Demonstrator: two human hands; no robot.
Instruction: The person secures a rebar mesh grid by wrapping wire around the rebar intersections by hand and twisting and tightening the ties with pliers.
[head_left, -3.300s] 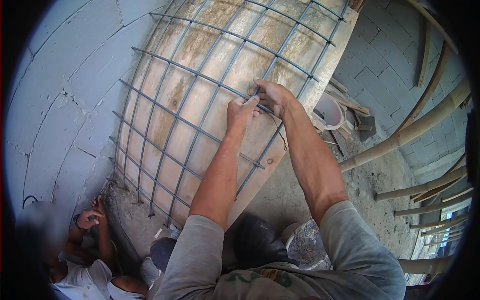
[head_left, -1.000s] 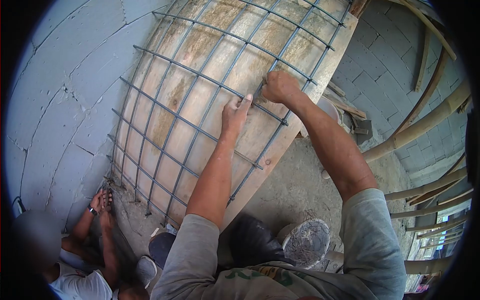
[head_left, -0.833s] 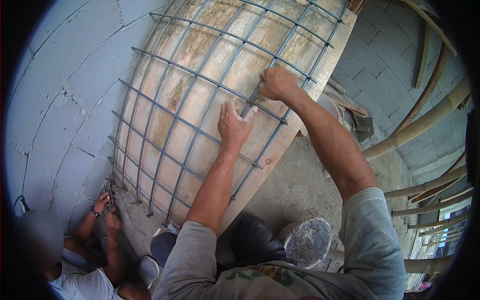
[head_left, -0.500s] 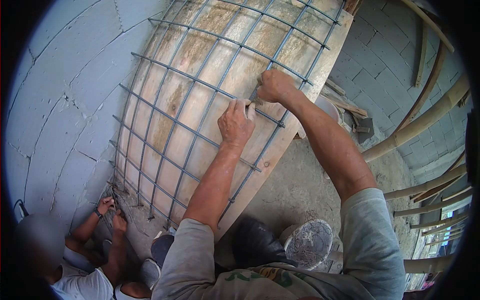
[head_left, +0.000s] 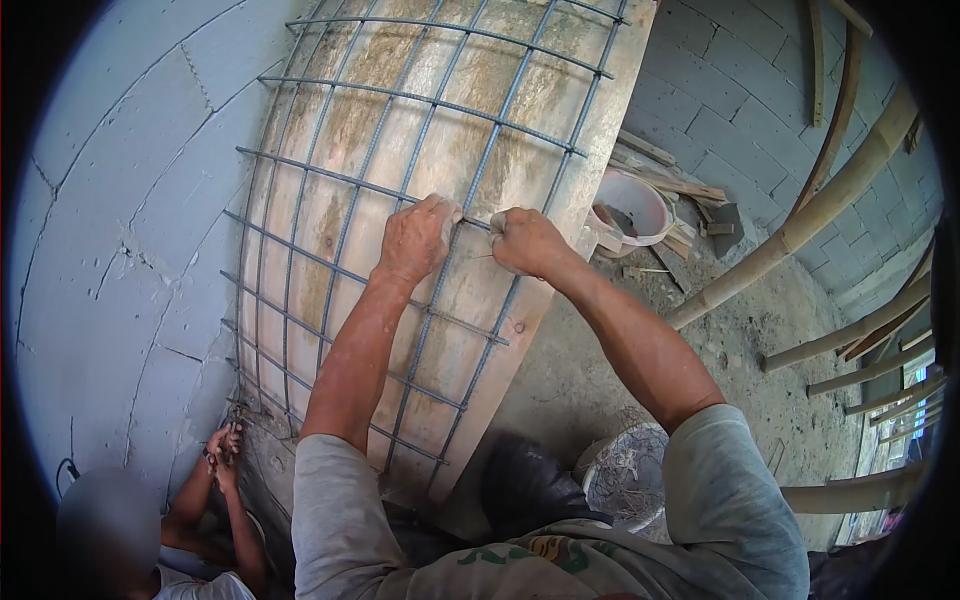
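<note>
A grid of steel rebar (head_left: 362,186) lies over a curved plywood form (head_left: 470,370). At a crossing of two bars, my left hand (head_left: 415,240) is closed, its thumb and fingertips pinched against the rebar. Just to its right, my right hand (head_left: 528,242) makes a fist over the same cross bar. A short, thin tie wire (head_left: 482,257) sticks out from the left side of this fist. The insides of both hands are hidden.
A co-worker's hands (head_left: 226,447) are at the grid's lower left, by a grey block wall (head_left: 130,260). Beyond the form's right edge stand a white bucket (head_left: 660,215) and wood scraps. A tub of tangled wire (head_left: 630,475) is below; bamboo poles (head_left: 800,225) slant at right.
My hands have moved apart and slightly down, the left one going further left. The view has shifted, bringing more of the white bucket into sight. The co-worker's hands have come closer together.
</note>
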